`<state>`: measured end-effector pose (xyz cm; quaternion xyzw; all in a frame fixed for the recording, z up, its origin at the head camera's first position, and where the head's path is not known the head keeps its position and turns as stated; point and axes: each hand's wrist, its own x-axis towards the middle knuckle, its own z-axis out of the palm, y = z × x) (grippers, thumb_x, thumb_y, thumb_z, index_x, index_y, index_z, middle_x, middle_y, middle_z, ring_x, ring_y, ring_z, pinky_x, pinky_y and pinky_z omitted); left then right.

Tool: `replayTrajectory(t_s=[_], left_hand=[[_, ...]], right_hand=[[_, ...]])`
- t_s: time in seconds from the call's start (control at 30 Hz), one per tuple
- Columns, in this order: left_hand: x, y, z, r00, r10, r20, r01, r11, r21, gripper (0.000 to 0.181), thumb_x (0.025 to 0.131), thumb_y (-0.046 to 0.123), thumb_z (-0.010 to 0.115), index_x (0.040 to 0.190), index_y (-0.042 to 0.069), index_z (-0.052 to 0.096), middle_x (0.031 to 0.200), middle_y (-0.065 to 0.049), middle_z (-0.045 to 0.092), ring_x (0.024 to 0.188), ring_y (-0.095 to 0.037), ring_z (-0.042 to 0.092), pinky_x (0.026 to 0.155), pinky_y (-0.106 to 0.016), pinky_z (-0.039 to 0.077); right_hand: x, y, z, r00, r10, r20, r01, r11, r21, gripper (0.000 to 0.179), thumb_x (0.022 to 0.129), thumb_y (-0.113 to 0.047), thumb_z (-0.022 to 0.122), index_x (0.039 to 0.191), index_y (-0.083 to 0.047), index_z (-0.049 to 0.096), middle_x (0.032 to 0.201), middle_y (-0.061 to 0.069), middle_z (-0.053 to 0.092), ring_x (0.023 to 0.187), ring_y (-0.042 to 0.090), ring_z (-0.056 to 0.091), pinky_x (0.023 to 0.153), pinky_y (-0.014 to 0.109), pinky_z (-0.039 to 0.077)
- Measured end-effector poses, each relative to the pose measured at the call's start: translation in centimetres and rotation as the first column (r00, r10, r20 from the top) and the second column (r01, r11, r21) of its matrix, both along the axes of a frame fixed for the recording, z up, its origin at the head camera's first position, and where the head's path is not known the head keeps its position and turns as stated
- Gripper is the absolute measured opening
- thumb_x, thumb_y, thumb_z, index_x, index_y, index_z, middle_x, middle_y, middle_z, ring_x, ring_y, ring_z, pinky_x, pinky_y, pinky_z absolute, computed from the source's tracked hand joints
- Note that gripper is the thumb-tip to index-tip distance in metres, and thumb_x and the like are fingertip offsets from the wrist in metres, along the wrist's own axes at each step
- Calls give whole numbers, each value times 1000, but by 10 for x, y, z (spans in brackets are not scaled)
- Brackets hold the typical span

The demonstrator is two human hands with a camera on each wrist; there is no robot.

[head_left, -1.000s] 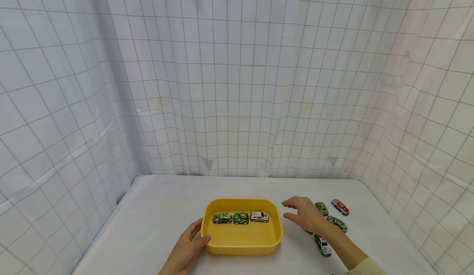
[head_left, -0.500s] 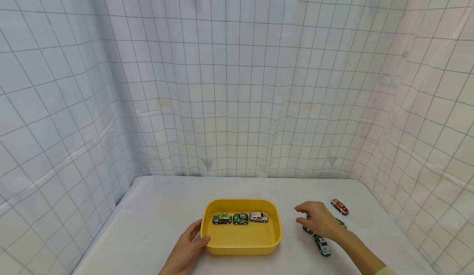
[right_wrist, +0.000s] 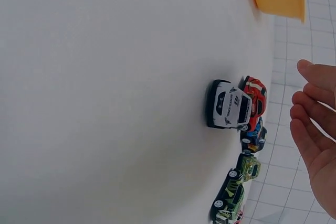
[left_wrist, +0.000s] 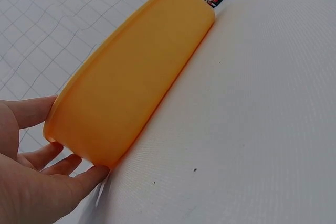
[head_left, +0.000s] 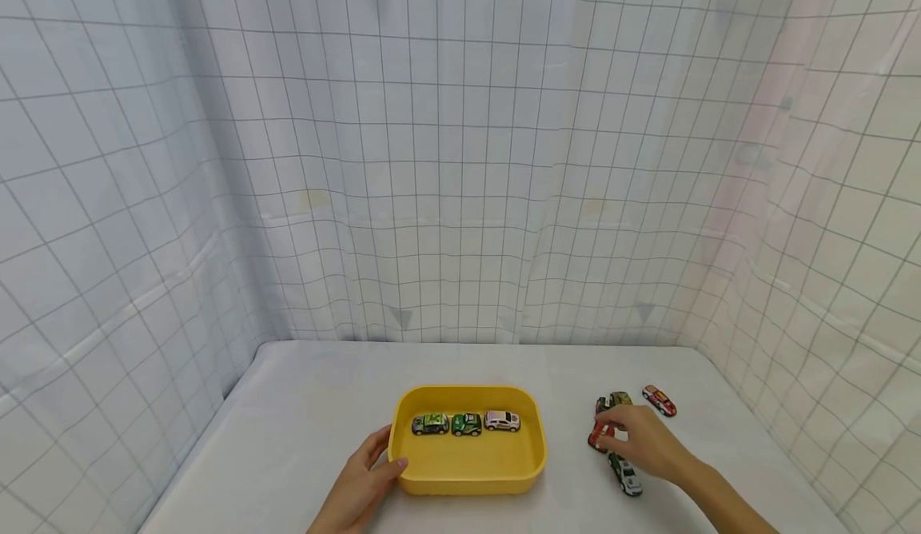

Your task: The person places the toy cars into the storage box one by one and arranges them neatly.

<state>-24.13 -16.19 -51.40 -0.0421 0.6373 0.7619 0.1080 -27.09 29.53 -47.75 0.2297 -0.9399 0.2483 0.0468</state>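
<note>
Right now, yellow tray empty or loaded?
Partly loaded: the yellow tray holds three toy cars in a row; its near side is bare.

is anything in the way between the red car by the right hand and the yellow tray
Nothing visible stands on the white surface between the red car and the yellow tray. Only the tray's own raised side wall crosses that path, so the car would probably need lifting over it.

Head view: from above and well back, we look forward and down at the table (head_left: 324, 390).
Left wrist view: low, tilted, close beside the yellow tray (left_wrist: 131, 72).
Right wrist view: turned sideways, we look low across toward the white car (right_wrist: 228, 104).
Yellow tray: we see it in all three.
</note>
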Motion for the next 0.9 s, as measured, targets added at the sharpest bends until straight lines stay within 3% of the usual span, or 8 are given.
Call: replayTrajectory(t_s=[0.3, 0.9], left_hand=[[0, -1, 0, 1000, 1, 3, -1, 1000, -4, 80, 97, 1, 70, 159, -7, 20, 163, -36, 9, 146, -52, 27, 112, -54, 42], [1, 0, 3, 1000, 1, -1, -1, 1000, -6, 81, 97, 4, 72, 159, -7, 22, 163, -36, 11, 146, -50, 27, 112, -52, 42]], right_hand=[[8, 20, -10, 999, 14, 51, -14, 1000, 11, 27, 91, -21, 81, 111, -3, 77, 105, 4, 74, 93, 29, 69, 77, 39, 61], [16, 33, -38, 978, -143, 149, 138, 990, 40, 39, 84, -33, 87, 106, -1, 78, 91, -5, 72, 78, 10, 62, 67, 27, 56]])
